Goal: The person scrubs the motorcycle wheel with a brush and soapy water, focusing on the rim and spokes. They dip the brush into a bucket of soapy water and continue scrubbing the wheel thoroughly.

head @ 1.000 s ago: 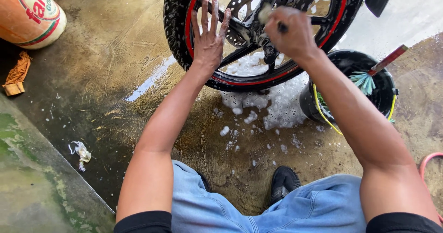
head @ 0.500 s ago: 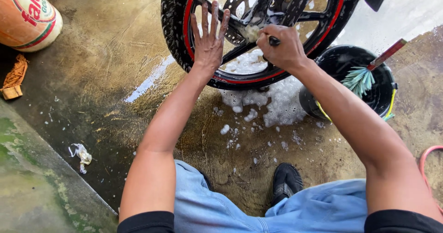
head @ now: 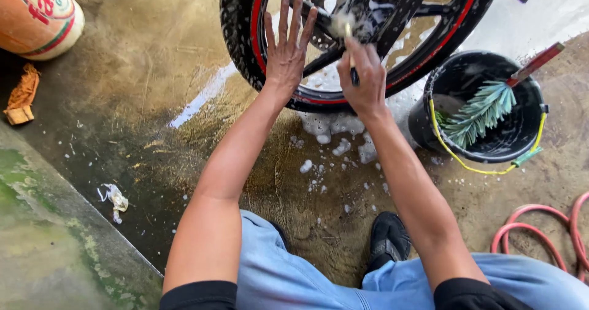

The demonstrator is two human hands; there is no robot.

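A motorcycle wheel (head: pixel 242 43) with a black tyre, red rim stripe and black spokes stands at the top of the view, wet and soapy. My left hand (head: pixel 287 49) rests flat on the rim and tyre, fingers spread. My right hand (head: pixel 363 80) grips a small brush (head: pixel 345 26) with a dark handle; its soapy bristles touch the spokes near the hub and brake disc. Soap foam lies on the wet concrete under the wheel.
A black bucket (head: pixel 423 120) with a yellow handle holds a green bristle brush (head: pixel 481 110) with a red handle, at the right. A red hose (head: pixel 534 230) coils at lower right. An orange-white sack (head: pixel 37 15) and orange rag (head: pixel 23 95) lie at the left.
My right hand has moved left and down along the spokes with the brush. My left hand stays flat on the rim. The camera view has shifted slightly.
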